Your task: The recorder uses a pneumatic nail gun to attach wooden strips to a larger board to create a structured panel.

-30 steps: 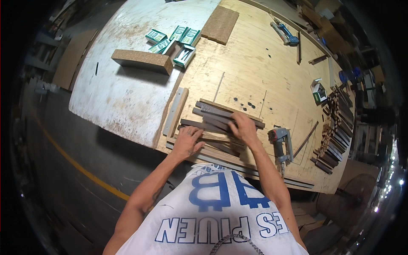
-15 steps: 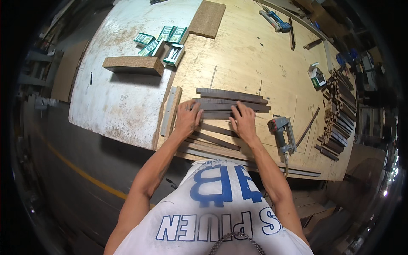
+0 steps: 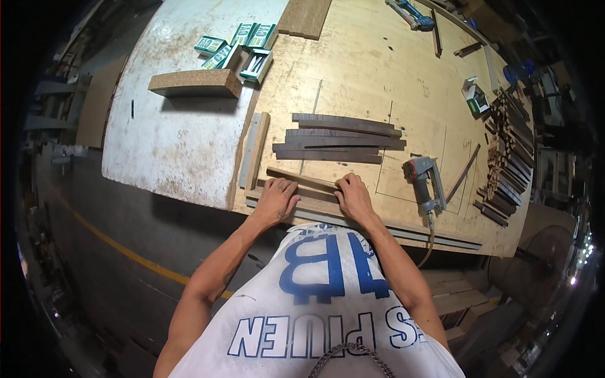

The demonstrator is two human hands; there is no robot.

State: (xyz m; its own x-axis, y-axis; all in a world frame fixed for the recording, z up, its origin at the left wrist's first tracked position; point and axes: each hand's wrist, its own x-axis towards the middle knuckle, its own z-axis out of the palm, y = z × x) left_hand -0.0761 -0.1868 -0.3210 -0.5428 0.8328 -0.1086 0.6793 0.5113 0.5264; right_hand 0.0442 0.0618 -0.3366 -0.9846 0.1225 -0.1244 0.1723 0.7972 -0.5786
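Note:
Near the bench's front edge, my left hand has its fingers curled over the left part of a dark wooden strip. My right hand grips the right end of the same strip, fingers bent. Another dark strip lies just beyond it, close to my fingertips. Both strips sit inside the corner made by a wooden side fence and a front rail. Farther off, several dark strips lie roughly parallel in a loose group, untouched.
On the right rest a nail gun with its hose, a lone strip and a large pile of strips. An open box stands behind. Green-and-white boxes and a thick wood block occupy the left. A blue tool lies far back.
Both hands have left the loose group of strips and come nearer to me, onto the strips by the front rail. The loose group stays on the bench.

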